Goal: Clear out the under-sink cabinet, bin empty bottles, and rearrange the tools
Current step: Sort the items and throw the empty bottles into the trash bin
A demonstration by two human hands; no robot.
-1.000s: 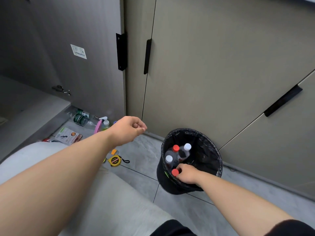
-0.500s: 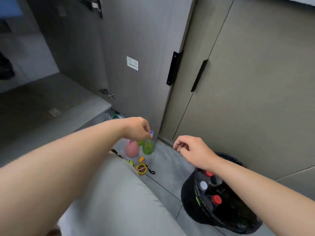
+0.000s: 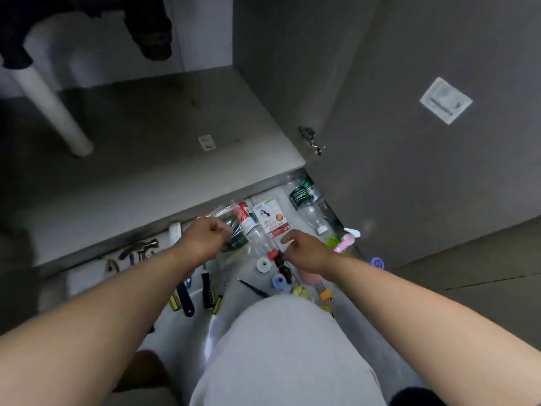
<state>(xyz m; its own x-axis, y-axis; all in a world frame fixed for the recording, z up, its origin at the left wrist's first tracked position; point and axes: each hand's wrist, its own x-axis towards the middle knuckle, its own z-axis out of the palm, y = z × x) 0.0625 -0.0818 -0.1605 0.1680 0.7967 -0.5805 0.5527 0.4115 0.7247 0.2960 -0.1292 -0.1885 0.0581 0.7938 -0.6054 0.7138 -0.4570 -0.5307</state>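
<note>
Your right hand (image 3: 304,253), loosely curled and empty, hovers at the bottle's (image 3: 257,230) red cap; its long axis runs away from you. Left hand (image 3: 205,238) fisted, contents unclear.

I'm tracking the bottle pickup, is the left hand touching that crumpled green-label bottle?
Cannot tell. In the head view the left hand, fist closed, overlaps the crumpled green-label bottle, but motion blur hides any contact or gap.

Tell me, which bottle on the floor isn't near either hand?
The clear bottle with the dark green label, lying on its side beside the open cabinet door. The red-labelled bottle lies between the left hand and right hand.
</note>
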